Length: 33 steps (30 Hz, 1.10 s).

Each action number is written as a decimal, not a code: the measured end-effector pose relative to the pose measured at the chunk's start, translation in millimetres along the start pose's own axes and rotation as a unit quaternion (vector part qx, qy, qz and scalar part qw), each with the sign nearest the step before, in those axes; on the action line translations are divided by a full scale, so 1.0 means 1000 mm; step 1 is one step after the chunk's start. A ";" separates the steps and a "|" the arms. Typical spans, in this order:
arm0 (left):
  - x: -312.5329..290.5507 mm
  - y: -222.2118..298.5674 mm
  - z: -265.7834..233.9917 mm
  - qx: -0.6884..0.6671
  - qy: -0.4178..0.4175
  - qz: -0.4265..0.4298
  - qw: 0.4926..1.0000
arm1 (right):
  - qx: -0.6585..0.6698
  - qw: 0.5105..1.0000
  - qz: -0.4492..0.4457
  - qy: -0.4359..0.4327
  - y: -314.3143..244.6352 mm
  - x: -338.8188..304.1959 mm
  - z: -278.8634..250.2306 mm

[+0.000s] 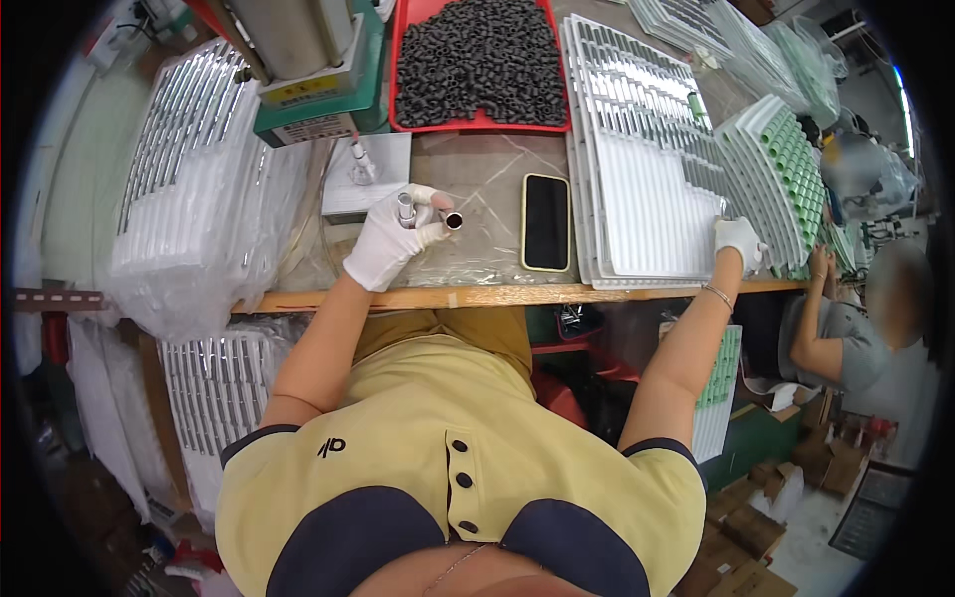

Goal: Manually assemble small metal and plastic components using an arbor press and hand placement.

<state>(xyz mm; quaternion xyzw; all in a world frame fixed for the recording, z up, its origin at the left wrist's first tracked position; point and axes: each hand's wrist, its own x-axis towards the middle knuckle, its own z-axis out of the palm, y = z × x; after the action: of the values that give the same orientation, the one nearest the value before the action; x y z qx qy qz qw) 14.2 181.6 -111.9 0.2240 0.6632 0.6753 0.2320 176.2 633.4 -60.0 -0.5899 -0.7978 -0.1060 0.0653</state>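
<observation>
My left hand [386, 242], in a white glove, is closed around a short shiny metal tube [406, 210] standing out of its grip. Between its thumb and forefinger it pinches another tube [454, 220], whose dark round opening faces up. My right hand [738, 241], gloved too, is at the right edge of a white ribbed tray [637, 224], by the ends of its rows. Its fingers are curled, and what they hold, if anything, is hidden. Silver tubes [637, 75] fill the tray's far part; its near grooves are bare.
A red bin [396, 60] of small black fittings stands at the back. A press [318, 109] is on the left, above a metal plate [343, 194]. A phone [546, 223] lies beside the tray stack. Trays of green pieces [796, 159] and a person [846, 328] are at right.
</observation>
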 end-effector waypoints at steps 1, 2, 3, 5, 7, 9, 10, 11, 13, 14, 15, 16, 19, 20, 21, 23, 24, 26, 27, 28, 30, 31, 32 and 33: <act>-0.003 -0.008 -0.005 -0.088 -0.009 0.010 0.996 | 0.069 0.997 0.024 -0.009 0.002 0.008 0.009; -0.004 -0.011 -0.009 -0.175 -0.019 0.022 0.984 | 0.072 0.997 0.019 -0.011 -0.004 0.002 0.009; -0.005 -0.011 -0.015 -0.279 -0.039 -0.009 0.960 | 0.237 0.971 -0.020 0.014 -0.008 -0.006 0.009; -0.008 -0.011 -0.022 -0.173 -0.011 -0.007 0.985 | 0.471 0.875 -0.105 0.028 -0.038 -0.050 -0.005; -0.008 -0.003 -0.019 -0.052 -0.010 -0.025 0.998 | 0.598 0.788 -0.139 -0.047 -0.089 -0.138 -0.061; -0.011 -0.006 -0.028 -0.041 0.002 -0.016 0.999 | 0.619 0.726 -0.239 -0.180 -0.126 -0.198 -0.085; -0.013 -0.006 -0.031 -0.031 0.012 -0.004 0.999 | 0.581 0.737 -0.314 -0.145 -0.142 -0.218 -0.072; -0.013 -0.006 -0.031 -0.002 0.029 0.014 0.999 | 0.597 0.705 -0.349 -0.155 -0.157 -0.244 -0.091; -0.015 -0.008 -0.035 0.005 0.044 0.020 0.999 | 0.661 0.625 -0.356 -0.213 -0.183 -0.275 -0.077; -0.017 -0.009 -0.039 0.011 0.056 0.025 0.998 | 0.652 0.617 -0.383 -0.217 -0.190 -0.282 -0.088; -0.018 -0.011 -0.043 0.008 0.067 0.018 0.998 | 0.638 0.625 -0.398 -0.210 -0.195 -0.284 -0.085; -0.019 -0.012 -0.047 0.008 0.072 0.019 0.997 | 0.623 0.632 -0.413 -0.203 -0.200 -0.285 -0.082; -0.024 -0.013 -0.051 -0.023 0.100 0.022 0.994 | 0.504 0.671 -0.529 -0.124 -0.210 -0.288 -0.083; -0.023 -0.012 -0.050 -0.005 0.118 0.043 0.992 | 0.503 0.668 -0.533 -0.126 -0.213 -0.291 -0.083; -0.023 -0.012 -0.051 0.013 0.135 0.064 0.989 | 0.519 0.673 -0.504 -0.158 -0.215 -0.294 -0.082; -0.020 -0.017 -0.056 0.058 0.133 0.103 0.984 | 0.532 0.675 -0.475 -0.188 -0.220 -0.297 -0.072; -0.018 -0.016 -0.058 0.105 0.127 0.141 0.976 | 0.563 0.650 -0.470 -0.197 -0.224 -0.299 -0.061; -0.015 0.000 -0.069 0.167 0.155 0.083 0.970 | 0.592 0.624 -0.467 -0.206 -0.231 -0.298 -0.051; -0.012 0.006 -0.075 0.228 0.179 0.023 0.957 | 0.580 0.655 -0.444 -0.192 -0.236 -0.294 -0.049; -0.002 0.002 -0.083 0.226 0.180 0.023 0.957 | 0.568 0.686 -0.419 -0.177 -0.243 -0.290 -0.047; 0.022 -0.007 -0.101 0.132 0.199 0.019 0.971 | 0.533 0.704 -0.440 -0.161 -0.265 -0.280 -0.042; 0.032 -0.008 -0.106 0.132 0.202 0.018 0.970 | 0.503 0.719 -0.454 -0.154 -0.275 -0.277 -0.042; 0.045 -0.006 -0.113 0.278 0.148 -0.018 0.949 | 0.474 0.733 -0.467 -0.143 -0.286 -0.276 -0.044; 0.051 -0.003 -0.118 0.418 0.091 -0.055 0.902 | 0.466 0.729 -0.461 -0.197 -0.293 -0.278 -0.055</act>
<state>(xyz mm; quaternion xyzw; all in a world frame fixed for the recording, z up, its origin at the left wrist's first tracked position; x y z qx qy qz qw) -98.4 119.7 -117.7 0.2013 0.9139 0.3399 0.0930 -22.8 279.5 -97.0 -0.0527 -0.9161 0.3802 0.1162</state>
